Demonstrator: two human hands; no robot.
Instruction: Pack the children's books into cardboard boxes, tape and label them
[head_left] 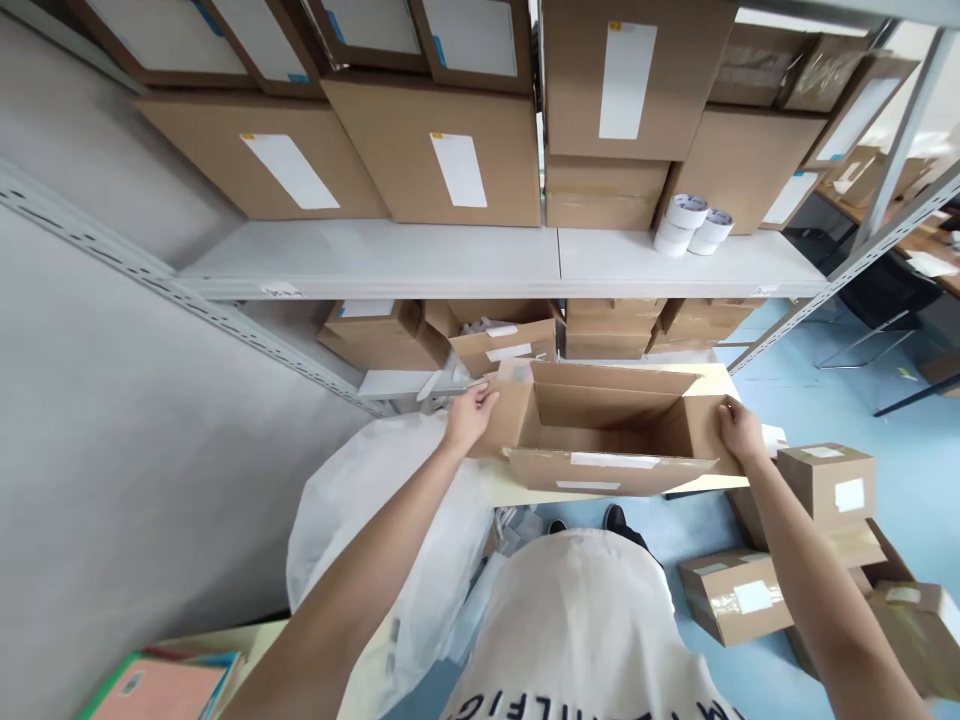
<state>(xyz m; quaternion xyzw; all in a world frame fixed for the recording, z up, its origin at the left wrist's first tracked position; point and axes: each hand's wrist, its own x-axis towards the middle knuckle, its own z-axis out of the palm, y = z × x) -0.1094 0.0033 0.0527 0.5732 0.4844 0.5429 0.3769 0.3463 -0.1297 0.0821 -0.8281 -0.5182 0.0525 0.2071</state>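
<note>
A long cardboard box (600,470) stands with its top flaps folded out on a pale yellow table (517,487). Its inside looks bare, though the bottom is partly in shadow. My left hand (469,418) pinches the edge of the box's left end flap. At the other end, my right hand (742,432) is closed on the right end flap, with the fingertips partly hidden. White label strips are stuck on the near flap.
Ahead is a grey metal shelf (450,255) stacked with cardboard boxes and rolls of tape (688,212). A big white plastic bag (375,480) bulges at my left. Several sealed cartons (739,600) lie on the blue floor at right. Folders (165,685) sit at lower left.
</note>
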